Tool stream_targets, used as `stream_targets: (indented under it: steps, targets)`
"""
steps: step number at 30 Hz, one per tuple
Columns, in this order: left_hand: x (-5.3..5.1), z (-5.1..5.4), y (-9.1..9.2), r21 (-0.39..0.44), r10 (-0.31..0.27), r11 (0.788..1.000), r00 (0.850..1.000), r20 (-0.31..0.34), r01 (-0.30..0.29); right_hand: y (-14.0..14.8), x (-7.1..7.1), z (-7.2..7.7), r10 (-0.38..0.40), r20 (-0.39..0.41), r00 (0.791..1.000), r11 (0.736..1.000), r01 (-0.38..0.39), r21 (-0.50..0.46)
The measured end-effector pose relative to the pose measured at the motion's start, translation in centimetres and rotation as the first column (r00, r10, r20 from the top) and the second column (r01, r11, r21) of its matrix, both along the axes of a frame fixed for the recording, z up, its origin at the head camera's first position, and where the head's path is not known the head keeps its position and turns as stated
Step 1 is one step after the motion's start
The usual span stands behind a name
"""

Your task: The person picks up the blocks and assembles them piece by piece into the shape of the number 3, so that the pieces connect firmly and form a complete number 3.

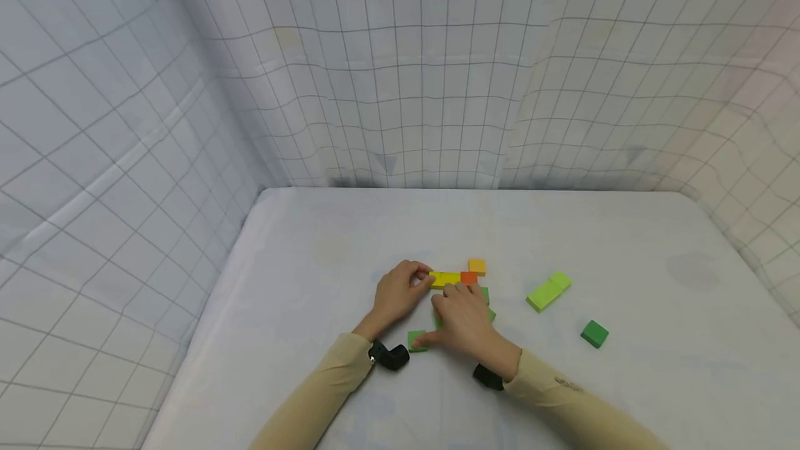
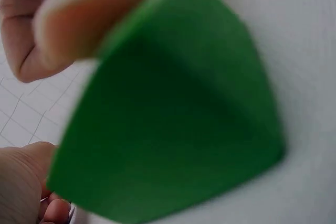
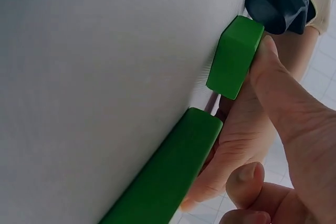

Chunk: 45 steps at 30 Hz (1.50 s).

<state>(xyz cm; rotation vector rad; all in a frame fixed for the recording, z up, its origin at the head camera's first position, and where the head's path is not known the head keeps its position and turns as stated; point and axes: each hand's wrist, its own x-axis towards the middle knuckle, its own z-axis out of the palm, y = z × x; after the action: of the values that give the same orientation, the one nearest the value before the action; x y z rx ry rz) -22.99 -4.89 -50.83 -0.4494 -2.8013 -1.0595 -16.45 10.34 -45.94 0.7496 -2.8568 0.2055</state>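
Observation:
In the head view a row of yellow blocks [image 1: 445, 279] lies on the table, with an orange-red block [image 1: 469, 278] at its right end. My left hand [image 1: 396, 292] pinches the left end of the row between thumb and forefinger. Bent fingers of my right hand [image 1: 465, 321] touch the front of the row near the orange-red block. That hand's thumb reaches left over a small green block [image 1: 415, 335]. More green blocks [image 1: 484, 294] are partly hidden beneath the right hand. The right wrist view has the thumb beside a green block [image 3: 236, 59] and a longer green piece [image 3: 165, 169].
An amber block [image 1: 477, 267] sits just behind the row. To the right lie light-green blocks [image 1: 548, 292] and a dark green block [image 1: 594, 333]. Gridded white cloth [image 1: 400, 89] hangs around the white table [image 1: 325, 242].

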Motion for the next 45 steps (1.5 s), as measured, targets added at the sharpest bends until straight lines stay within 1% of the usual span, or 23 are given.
stream_targets:
  steps: [5, 11, 15, 18, 23, 29, 33, 37, 41, 45]
  targets:
    - [0.0, 0.0, -0.1, 0.011, 0.003, 1.000, 1.000, -0.008, -0.003, -0.4, -0.8, 0.0, -0.002, 0.053, 0.999, 1.000, 0.004, -0.030]
    - [0.0, 0.0, -0.1, 0.022, -0.015, 1.000, 0.999, -0.031, 0.015, -0.2, -1.3, -0.2, -0.015, 0.073, 0.997, 0.998, 0.020, -0.068]
    - [0.0, 0.0, 0.0, 0.023, -0.015, 1.000, 0.999, -0.043, 0.016, 0.0, -1.5, -0.2, -0.055, 0.108, 0.993, 0.995, 0.062, -0.072]
    - [0.1, 0.0, 0.0, 0.019, -0.013, 1.000, 0.999, -0.042, 0.014, 0.2, -1.5, -0.2, -0.067, 0.130, 0.989, 0.994, 0.078, -0.081]
    - [0.0, -0.1, 0.0, 0.012, -0.012, 1.000, 0.999, -0.037, 0.013, 0.4, -1.7, -0.4, -0.064, 0.165, 0.984, 0.992, 0.080, -0.093]
    - [-0.1, -0.3, 0.0, 0.019, -0.009, 1.000, 0.999, -0.033, 0.010, 0.5, -1.7, -0.4, -0.054, 0.171, 0.984, 0.993, 0.070, -0.093]
    - [0.0, -0.2, 0.0, 0.020, -0.008, 1.000, 1.000, -0.024, 0.008, 0.7, -1.8, -0.3, -0.028, 0.210, 0.977, 0.993, 0.052, -0.110]
    - [0.0, -0.1, 0.0, 0.017, -0.012, 1.000, 1.000, -0.020, 0.012, 1.2, -1.8, -0.1, 0.045, 0.256, 0.966, 0.985, -0.001, -0.172]
    - [0.0, -0.1, 0.0, 0.026, -0.017, 0.999, 1.000, -0.022, 0.018, 1.6, -1.9, -0.1, 0.116, 0.256, 0.960, 0.971, -0.055, -0.234]
    - [0.1, -0.1, 0.0, 0.026, -0.019, 0.999, 1.000, -0.018, 0.019, 1.6, -2.1, -0.3, 0.126, 0.260, 0.957, 0.964, -0.057, -0.259]
